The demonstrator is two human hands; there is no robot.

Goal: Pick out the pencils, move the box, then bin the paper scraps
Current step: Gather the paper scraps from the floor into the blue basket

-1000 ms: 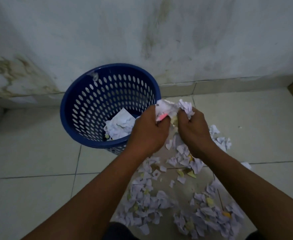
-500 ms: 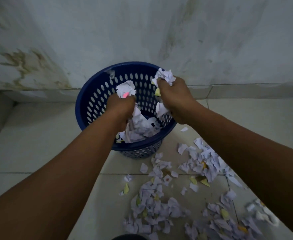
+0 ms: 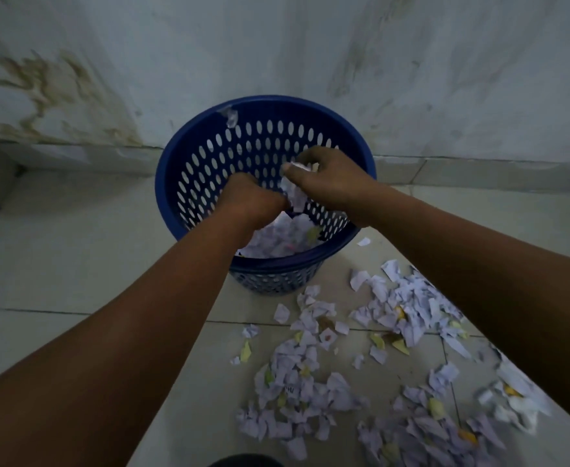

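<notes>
Two bare arms reach forward and down over a pale tiled floor point(image 3: 57, 264) toward a blue perforated bin point(image 3: 160, 193) standing against a stained wall point(image 3: 57, 82). Brown streaks mark the wall up and to the left of the hands.

The left hand point(image 3: 249, 197) sits inside the mouth of the bin, fingers curled under and its back turned to the camera. Whether it has hold of anything cannot be told, since the palm is hidden. A pale fleck point(image 3: 231, 116) clings to the far rim, beyond the left hand. Just beneath that hand, between the two wrists, a heap of scraps point(image 3: 283, 237) lies in the bottom of the bin, white with a few yellowish bits.

The right hand point(image 3: 330, 187) hovers over the bin's right half, close beside the left. Its thumb and curled fingers pinch a wad of paper point(image 3: 293, 193) that hangs down between the two hands.

More paper scraps point(image 3: 310, 382) litter the floor outside the bin, nearer the person than the hands and to their right. They spread from the bin's base, under the right forearm, toward the bottom right edge, where they blur. One lone piece point(image 3: 364, 242) lies on the tile just beside the bin, under the right wrist.
</notes>
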